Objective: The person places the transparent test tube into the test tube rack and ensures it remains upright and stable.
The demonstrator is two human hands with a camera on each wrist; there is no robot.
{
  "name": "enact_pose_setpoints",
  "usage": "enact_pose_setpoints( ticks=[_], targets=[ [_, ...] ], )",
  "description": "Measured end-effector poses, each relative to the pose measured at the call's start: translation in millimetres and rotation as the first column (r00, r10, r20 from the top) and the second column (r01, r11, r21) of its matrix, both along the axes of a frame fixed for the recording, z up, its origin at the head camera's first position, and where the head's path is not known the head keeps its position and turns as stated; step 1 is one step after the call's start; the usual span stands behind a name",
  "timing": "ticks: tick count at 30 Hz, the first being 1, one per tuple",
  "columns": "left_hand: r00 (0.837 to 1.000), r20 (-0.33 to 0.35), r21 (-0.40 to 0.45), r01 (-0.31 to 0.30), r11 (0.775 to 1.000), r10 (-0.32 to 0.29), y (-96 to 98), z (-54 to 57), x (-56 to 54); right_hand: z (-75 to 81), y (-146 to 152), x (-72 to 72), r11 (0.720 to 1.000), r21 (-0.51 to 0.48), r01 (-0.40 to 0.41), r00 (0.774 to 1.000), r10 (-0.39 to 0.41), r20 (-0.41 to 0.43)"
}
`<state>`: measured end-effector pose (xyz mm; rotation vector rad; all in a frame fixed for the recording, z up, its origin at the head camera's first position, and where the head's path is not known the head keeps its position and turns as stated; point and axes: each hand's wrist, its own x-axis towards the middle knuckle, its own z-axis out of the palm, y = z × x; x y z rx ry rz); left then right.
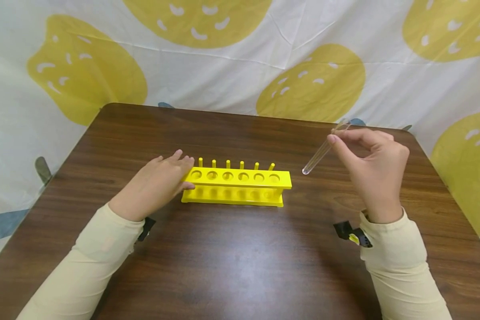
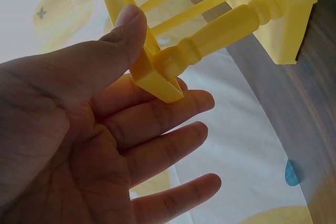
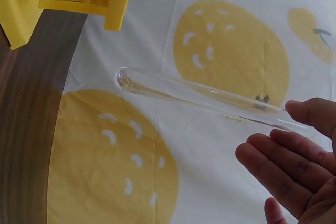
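Observation:
A yellow test tube rack [image 1: 234, 177] stands on the table, its row of round holes holding no tubes and a row of pegs along its back. At its left end my left hand [image 1: 156, 184] pinches the upper shelf between thumb and index finger; the other fingers stretch out beside it in the left wrist view. Up and to the right of the rack, my right hand [image 1: 378, 166] pinches a clear test tube [image 3: 194, 95] near its top. The tube slants, with its rounded bottom pointing down-left toward the rack and nothing visible inside.
The dark brown wooden table [image 1: 232, 253] has rounded far corners. Behind it hangs a white cloth [image 1: 224, 75] with large yellow fruit prints, close to the table's far edge. Black straps with small devices sit at both wrists, over cream sleeves [image 1: 396, 249].

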<state>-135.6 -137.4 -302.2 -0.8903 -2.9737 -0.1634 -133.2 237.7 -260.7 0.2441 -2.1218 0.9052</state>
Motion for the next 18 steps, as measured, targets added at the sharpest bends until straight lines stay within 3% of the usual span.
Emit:
enact_pose_setpoints(
  ticks=[18],
  targets=[
    [1.000, 0.001, 0.002, -0.004, 1.000, 0.004, 0.9, 0.1, 0.3, 3.1, -14.2, 0.8, 0.998, 0.007, -0.059, 0.998, 0.059, -0.008]
  ],
)
